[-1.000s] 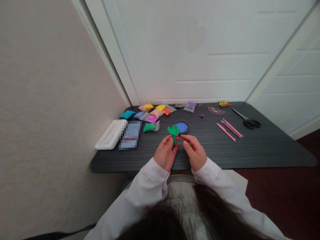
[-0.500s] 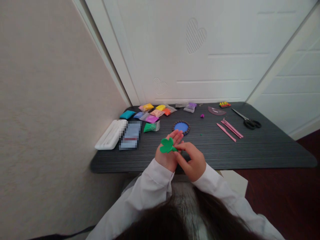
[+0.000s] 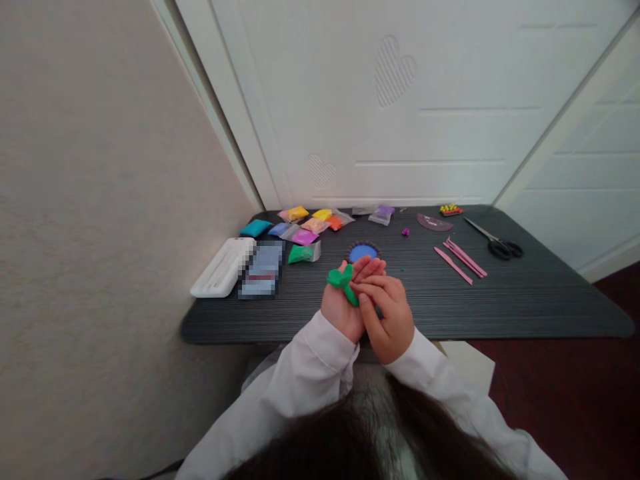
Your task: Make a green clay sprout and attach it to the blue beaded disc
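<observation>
A green clay sprout (image 3: 341,277) with rounded lobes and a short stem lies over the palm of my left hand (image 3: 337,313). That palm faces up, its fingers stretched out flat under the piece. My right hand (image 3: 390,320) is closed in a pinch, thumb and fingertips at the sprout's stem above the left palm. Just beyond the left fingertips is a round blue clay disc (image 3: 363,253) with a dark brown beaded rim, partly covered by the fingers.
Bags of coloured clay (image 3: 303,254) lie at the table's (image 3: 525,300) back left, near a white tray (image 3: 225,267) and a blurred phone-like rectangle (image 3: 263,269). Pink modelling tools (image 3: 465,257), scissors (image 3: 495,241) and a purple clay bit (image 3: 405,232) lie rightward.
The sprout has turned so its stem now points down toward the left palm, and its lobes have tilted. My left hand has shifted slightly right, closer to my right hand.
</observation>
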Demonstrator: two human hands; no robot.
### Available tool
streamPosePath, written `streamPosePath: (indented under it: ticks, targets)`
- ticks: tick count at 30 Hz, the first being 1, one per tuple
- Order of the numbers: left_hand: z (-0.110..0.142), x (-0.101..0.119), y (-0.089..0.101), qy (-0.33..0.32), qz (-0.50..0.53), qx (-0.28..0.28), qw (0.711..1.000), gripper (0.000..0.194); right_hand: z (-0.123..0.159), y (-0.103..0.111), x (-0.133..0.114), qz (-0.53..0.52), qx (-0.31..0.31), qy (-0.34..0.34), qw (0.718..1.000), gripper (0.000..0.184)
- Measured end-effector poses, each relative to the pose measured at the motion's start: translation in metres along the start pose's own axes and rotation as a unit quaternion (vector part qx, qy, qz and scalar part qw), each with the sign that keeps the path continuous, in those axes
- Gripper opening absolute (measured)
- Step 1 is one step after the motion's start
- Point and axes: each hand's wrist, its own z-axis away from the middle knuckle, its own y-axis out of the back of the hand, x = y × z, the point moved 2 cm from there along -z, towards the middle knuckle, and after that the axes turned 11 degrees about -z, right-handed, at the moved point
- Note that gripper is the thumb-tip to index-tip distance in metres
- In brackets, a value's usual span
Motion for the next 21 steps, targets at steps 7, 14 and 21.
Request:
streamPosePath:
  ticks: [7,14,21]
  targets:
    - [0.002,0.0,-0.009,-0.065,-0.029,-0.038,0.997,0.034,-0.009,0.001,0.01,-0.064,0.152,-0.045,0.985,0.018]
    - [0.016,-0.004,-0.026,-0.137,-0.201,-0.009,0.97,0.036,-0.022,-0.016,0.005,-0.146,0.218,-0.118,0.958,0.027]
    - [0.008,0.003,-0.026,-0.131,-0.275,-0.05,0.951,0.04,-0.014,-0.023,-0.004,-0.132,0.183,-0.101,0.969,0.035]
